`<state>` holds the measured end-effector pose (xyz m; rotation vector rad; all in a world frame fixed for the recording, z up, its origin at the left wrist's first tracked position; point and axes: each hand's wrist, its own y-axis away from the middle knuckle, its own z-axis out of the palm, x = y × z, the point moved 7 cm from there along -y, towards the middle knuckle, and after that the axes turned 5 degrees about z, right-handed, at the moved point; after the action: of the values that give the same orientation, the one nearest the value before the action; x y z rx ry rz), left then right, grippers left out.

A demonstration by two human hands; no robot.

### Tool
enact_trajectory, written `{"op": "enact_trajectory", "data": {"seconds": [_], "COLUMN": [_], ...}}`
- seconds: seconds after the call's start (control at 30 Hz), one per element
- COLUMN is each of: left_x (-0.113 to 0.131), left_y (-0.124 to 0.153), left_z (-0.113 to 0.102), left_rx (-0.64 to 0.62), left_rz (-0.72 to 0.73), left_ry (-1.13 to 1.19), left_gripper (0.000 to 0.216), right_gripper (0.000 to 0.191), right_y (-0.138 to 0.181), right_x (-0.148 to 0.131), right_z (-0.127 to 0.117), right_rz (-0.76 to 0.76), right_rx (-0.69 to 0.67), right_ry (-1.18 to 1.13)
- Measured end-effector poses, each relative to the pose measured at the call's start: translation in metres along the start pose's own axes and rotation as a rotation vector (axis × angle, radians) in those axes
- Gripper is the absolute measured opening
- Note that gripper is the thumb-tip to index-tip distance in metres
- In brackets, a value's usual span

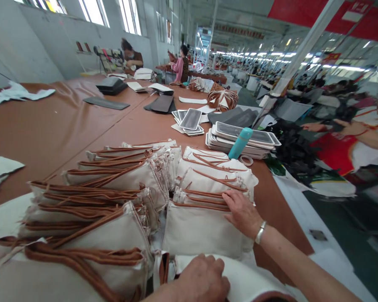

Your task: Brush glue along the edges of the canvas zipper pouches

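Marks on the red banner (292, 12) at far right and on the smaller red sign (331, 58) are too blurred to read. Cream pouches (204, 230) with brown edging stand packed in two rows on the brown table (91, 126); their insides are hidden. The right hand (244, 214) touches the top of the nearest upright pouch in the right row, fingers loosely bent; whether they pinch it cannot be told. The left hand (204, 277), nearer, curls over cream material (252, 277), its grip hidden. Beyond the right row is a teal bottle (240, 143), contents hidden.
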<state>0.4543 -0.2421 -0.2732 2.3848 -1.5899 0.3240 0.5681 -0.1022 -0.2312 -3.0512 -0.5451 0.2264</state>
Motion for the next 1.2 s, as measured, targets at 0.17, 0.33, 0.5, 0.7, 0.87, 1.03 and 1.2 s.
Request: {"op": "enact_trajectory", "data": {"seconds": [0.17,0.33,0.5,0.7,0.87,1.03,1.2], "left_x": [0.0,0.004,0.005,0.009,0.011,0.011,0.01], "left_y": [0.003,0.005,0.006,0.007,0.006,0.005,0.003], "left_z": [0.02,0.022,0.019,0.024,0.022,0.02,0.019], "left_rx": [0.13,0.187,0.195,0.233,0.212,0.19,0.176], "left_rz": [0.039,0.032,0.022,0.036,0.035,0.03,0.006], "left_ry": [-0.102,-0.139,-0.155,-0.197,-0.205,-0.176,-0.178], "left_gripper": [0.015,0.018,0.015,0.018,0.019,0.017,0.017], "right_gripper": [0.073,0.043,0.024,0.021,0.032,0.041,0.03], "right_y": [-0.009,-0.005,0.026,0.056,0.053,0.044,0.015], "right_x": [0.001,-0.008,-0.035,-0.042,-0.036,-0.038,-0.031], "right_z": [0.015,0.005,0.014,0.015,0.011,0.01,0.014], "right_rz": [0.04,-0.026,-0.203,-0.218,-0.206,-0.207,-0.056], "right_rx": [0.021,-0.017,-0.034,0.004,0.022,-0.042,-0.239], "right_ry": [0.136,0.177,0.169,0.137,0.07,0.055,0.074]}}
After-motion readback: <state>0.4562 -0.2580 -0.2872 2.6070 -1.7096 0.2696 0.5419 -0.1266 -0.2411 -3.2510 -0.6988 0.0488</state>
